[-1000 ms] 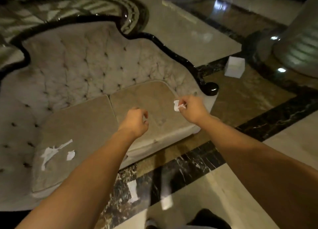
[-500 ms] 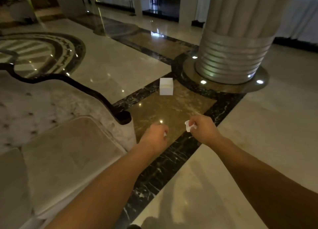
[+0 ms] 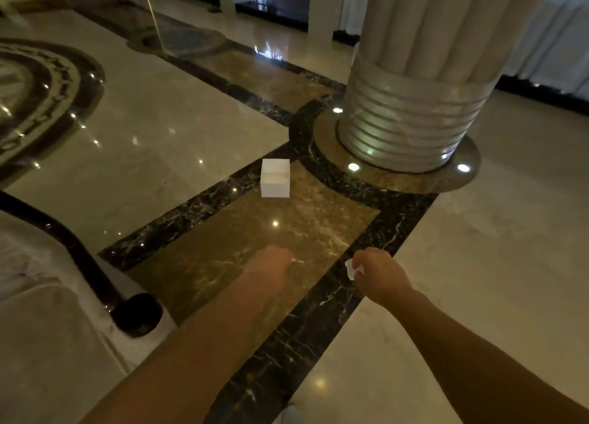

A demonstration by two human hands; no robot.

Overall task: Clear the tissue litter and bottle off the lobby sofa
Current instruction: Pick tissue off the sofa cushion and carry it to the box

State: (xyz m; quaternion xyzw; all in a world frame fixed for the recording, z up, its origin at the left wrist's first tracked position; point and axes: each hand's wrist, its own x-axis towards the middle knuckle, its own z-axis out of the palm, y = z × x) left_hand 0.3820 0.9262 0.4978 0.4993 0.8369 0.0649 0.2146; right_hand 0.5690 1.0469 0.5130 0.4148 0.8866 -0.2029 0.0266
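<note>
My right hand [image 3: 379, 275] is closed around a small crumpled white tissue piece [image 3: 350, 268] that pokes out past the fingers. My left hand [image 3: 271, 267] is a fist over the brown marble floor, with a sliver of white tissue [image 3: 295, 260] showing at the fingertips. An open white box [image 3: 275, 178] stands on the floor ahead of both hands, near the column base. Only the right end of the beige sofa [image 3: 41, 337] shows at the lower left, with its dark scrolled armrest [image 3: 137, 315]. No bottle is in view.
A large fluted column [image 3: 414, 89] on a round base with floor lights rises at the upper right. Glossy marble floor with black veined borders [image 3: 306, 328] spreads all around. A glass panel [image 3: 153, 15] stands at the far upper left.
The view has swung right, off the sofa seat and its tissue scraps, toward the floor and column. Both hands stayed closed on tissue and now hang over the floor, closer to the white box.
</note>
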